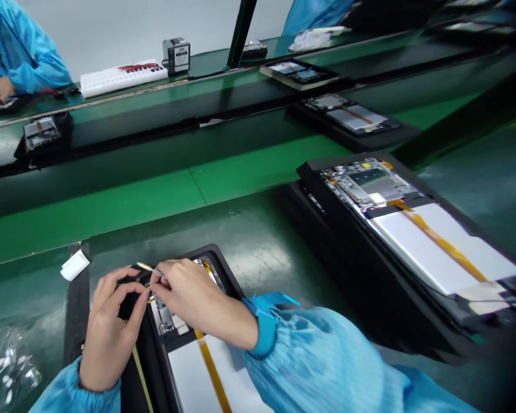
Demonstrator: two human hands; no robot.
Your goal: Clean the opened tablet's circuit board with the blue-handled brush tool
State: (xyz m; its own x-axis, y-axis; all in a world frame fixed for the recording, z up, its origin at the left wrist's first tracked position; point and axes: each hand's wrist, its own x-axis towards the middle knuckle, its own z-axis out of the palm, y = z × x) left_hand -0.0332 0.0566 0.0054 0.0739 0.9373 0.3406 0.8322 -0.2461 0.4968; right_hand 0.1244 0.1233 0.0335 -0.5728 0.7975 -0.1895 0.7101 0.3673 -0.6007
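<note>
An opened tablet (183, 367) lies in a black holder in front of me, with white battery packs, an orange ribbon strip and a bare circuit area at its far end. My right hand (193, 295) is closed over that circuit area and grips a thin metallic stick with a pale tip (146, 268), which points left. My left hand (114, 321) is at the tablet's far left corner, thumb and forefinger pinched together. Whatever small thing may be between them is too small to make out. The fingertips of both hands almost meet.
Another opened tablet (438, 241) rests on stacked black holders to the right. Further tablets (355, 117) stand on the line beyond. A folded white paper (75, 265) and a clear plastic bag (8, 367) lie left. Across, a person in a blue sleeve (34, 51) works near a white tray (112, 80).
</note>
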